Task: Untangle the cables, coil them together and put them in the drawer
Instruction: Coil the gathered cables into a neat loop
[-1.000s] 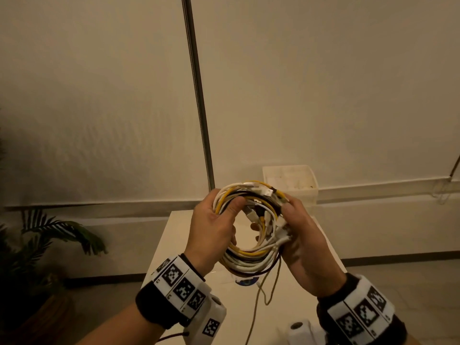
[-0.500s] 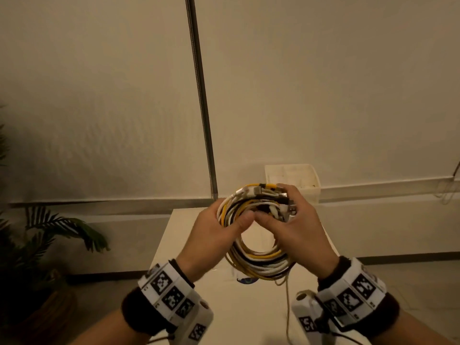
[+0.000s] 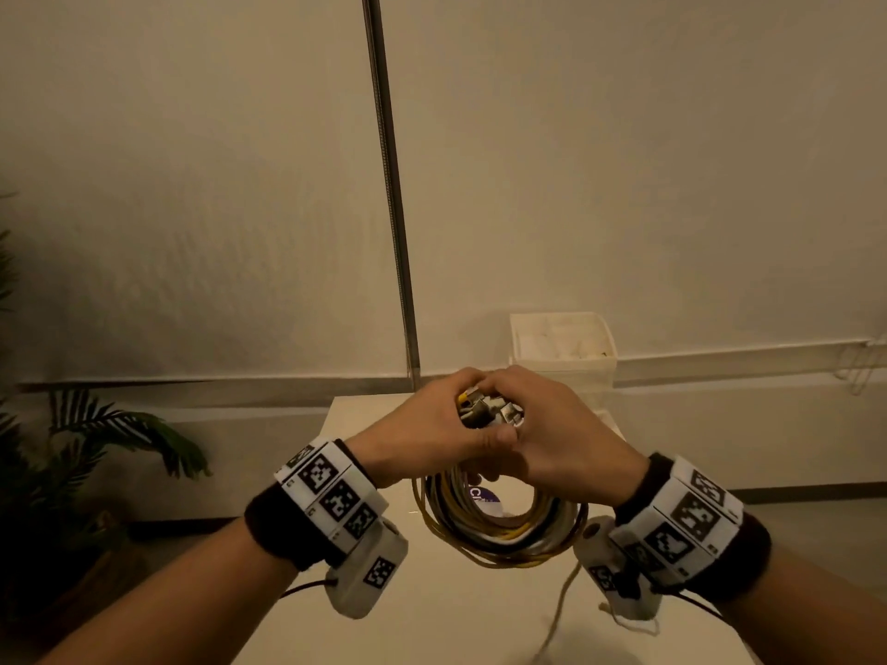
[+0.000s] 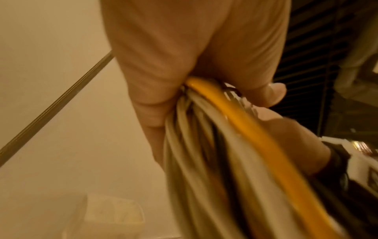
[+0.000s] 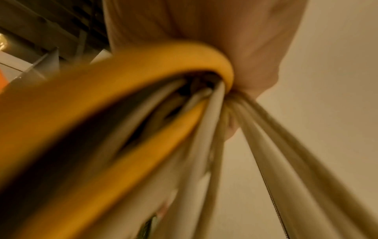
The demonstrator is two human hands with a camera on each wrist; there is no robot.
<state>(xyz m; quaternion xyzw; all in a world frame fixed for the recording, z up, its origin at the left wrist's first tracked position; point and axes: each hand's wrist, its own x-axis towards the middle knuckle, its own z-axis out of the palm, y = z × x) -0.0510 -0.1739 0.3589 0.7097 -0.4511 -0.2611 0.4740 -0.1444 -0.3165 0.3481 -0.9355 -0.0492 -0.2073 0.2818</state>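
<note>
Both hands meet at the top of the cable coil (image 3: 499, 525), held in the air above the white table (image 3: 432, 616). Our left hand (image 3: 427, 436) has its fingers curled round the gathered strands, thumb pressed across them; our right hand (image 3: 561, 434) wraps the same spot from the other side, with the connector ends (image 3: 487, 407) bunched between the two. Wrist views confirm it: yellow cable (image 4: 245, 129) and pale strands run straight into each closed fist. The loops hang below the hands as a fairly even ring. One loose tail (image 3: 559, 611) trails down toward the table, not yet taken into the coil. Our judgement: coiling is nearly done, stowing not started. To do this step well, we should hold the crown firmly with one hand only, free the other to wind in the tail, and keep the plugs tucked inside so nothing springs open. White bin (image 3: 564, 348) stands at the table's far end; whether it is the drawer, we cannot tell.
</note>
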